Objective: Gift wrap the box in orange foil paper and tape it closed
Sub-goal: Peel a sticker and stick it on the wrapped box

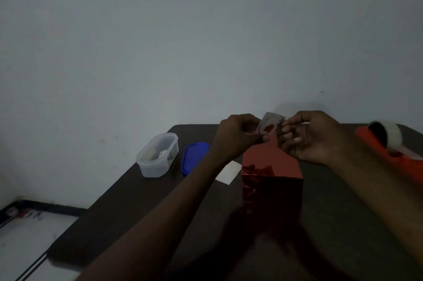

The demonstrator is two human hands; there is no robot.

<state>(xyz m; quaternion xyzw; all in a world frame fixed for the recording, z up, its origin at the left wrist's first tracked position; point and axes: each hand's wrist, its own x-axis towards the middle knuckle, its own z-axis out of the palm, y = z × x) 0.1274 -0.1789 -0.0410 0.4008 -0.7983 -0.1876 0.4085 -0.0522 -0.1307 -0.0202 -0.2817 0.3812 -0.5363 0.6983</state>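
Head cam: both hands' grip (271, 130) pinches tape (270, 123) above box (272, 180).

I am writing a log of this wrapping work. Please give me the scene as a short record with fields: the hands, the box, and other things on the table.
left hand: raised above the box, fingers pinching a small tape roll
right hand: fingers pinching at the same tape roll from the other side
box: upright on the dark table, covered in orange foil, top flap pointing up toward the hands
clear container: open, at the table's left
blue lid: beside the container
white paper piece: left of the box
orange tape dispenser: at far right
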